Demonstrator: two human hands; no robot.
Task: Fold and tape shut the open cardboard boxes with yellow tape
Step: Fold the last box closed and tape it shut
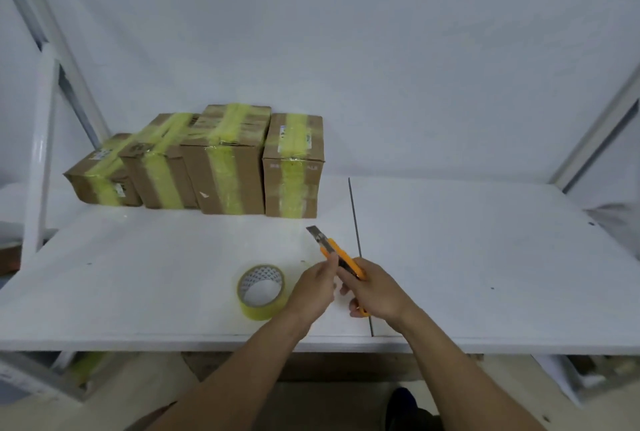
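Fingers of the right hand (pixel 372 292) were wrapped round the handle of the orange knife (pixel 341 257), blade out and pointing up-left. Fingers of the left hand (pixel 313 287) were curled, thumb pinching the knife body behind the blade, probably on the slider; too blurry to be sure. The tape roll (pixel 261 292) lay on the counter (pixel 485 257) just beside the left hand, unheld. Four boxes (pixel 225 160) stood in a row at back left, all closed with yellow tape strips. No open box was in view, so the task looked done or nearly so.

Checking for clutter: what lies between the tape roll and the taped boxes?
Only bare white table, seen in the head view, separates the tape roll from the boxes.
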